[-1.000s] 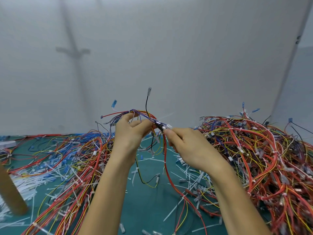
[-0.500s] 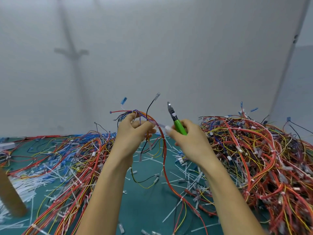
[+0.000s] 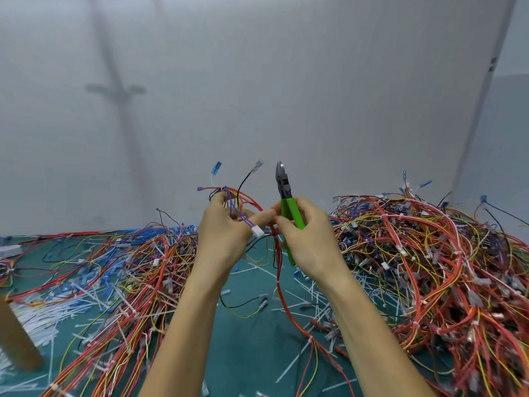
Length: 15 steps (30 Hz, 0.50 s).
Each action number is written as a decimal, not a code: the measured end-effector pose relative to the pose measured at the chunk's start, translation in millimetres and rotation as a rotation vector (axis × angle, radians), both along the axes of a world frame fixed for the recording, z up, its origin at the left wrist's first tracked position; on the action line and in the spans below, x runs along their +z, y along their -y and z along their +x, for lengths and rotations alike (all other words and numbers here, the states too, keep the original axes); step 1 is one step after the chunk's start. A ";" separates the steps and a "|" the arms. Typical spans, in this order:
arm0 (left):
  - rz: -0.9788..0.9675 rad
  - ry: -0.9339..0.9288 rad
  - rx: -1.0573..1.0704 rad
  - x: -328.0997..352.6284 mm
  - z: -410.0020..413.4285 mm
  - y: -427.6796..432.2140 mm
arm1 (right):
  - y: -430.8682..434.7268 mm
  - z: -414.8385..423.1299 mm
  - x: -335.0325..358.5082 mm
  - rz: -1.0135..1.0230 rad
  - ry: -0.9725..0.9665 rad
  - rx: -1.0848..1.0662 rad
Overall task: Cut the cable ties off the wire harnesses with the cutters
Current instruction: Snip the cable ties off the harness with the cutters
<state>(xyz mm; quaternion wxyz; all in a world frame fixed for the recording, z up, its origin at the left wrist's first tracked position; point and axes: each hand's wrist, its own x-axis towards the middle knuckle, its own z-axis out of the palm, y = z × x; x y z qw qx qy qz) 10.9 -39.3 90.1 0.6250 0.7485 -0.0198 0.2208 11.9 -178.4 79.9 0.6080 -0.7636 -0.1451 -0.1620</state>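
Observation:
My left hand (image 3: 226,233) grips a wire harness (image 3: 243,202) of red, purple and black wires, held up above the table. A white connector (image 3: 257,231) on purple wires sticks out by the thumb. My right hand (image 3: 307,233) holds the green-handled cutters (image 3: 286,196), whose jaws point straight up and look closed, just right of the harness. The right fingertips meet the left thumb at the wires. A long red strand (image 3: 282,293) of the harness trails down to the table, with a white tie around it lower down.
A big heap of tangled harnesses (image 3: 429,267) lies at the right, a flatter spread of harnesses (image 3: 120,276) at the left. Cut white ties (image 3: 312,299) litter the green mat (image 3: 252,333). A brown post (image 3: 14,339) stands at the lower left. A grey wall rises behind.
The cutters came off the harness and swung upright in my right hand. My left hand turned the harness, so the white connector now shows by the thumb.

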 end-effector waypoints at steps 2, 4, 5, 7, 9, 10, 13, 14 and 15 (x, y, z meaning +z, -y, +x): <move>-0.030 0.001 0.041 -0.1 0.2 -1.1 | 0.2 -2.1 2.7 0.016 0.014 0.005; -0.085 -0.003 0.033 -0.6 -0.3 -2.6 | 0.6 -3.5 4.6 0.036 0.019 0.017; -0.099 -0.006 0.023 -1.2 -0.3 -3.6 | 0.9 -3.7 4.9 0.036 0.016 0.022; -0.087 -0.015 0.028 -1.9 -0.2 -5.3 | 0.6 -3.9 4.4 0.016 0.002 0.041; -0.101 -0.033 0.037 -3.4 1.1 -6.9 | -0.7 -4.2 3.0 -0.015 -0.010 0.057; -0.109 -0.041 0.042 -3.9 1.9 -7.5 | -1.4 -4.1 2.5 -0.027 -0.011 0.058; -0.081 -0.040 0.036 -4.3 2.6 -10.2 | -3.3 -4.5 2.4 -0.048 -0.003 0.059; -0.076 -0.039 0.022 -4.4 2.5 -11.4 | -3.8 -4.7 2.6 -0.052 -0.001 0.062; -0.067 -0.040 0.008 -4.8 3.1 -12.9 | -4.3 -5.0 2.7 -0.057 -0.002 0.067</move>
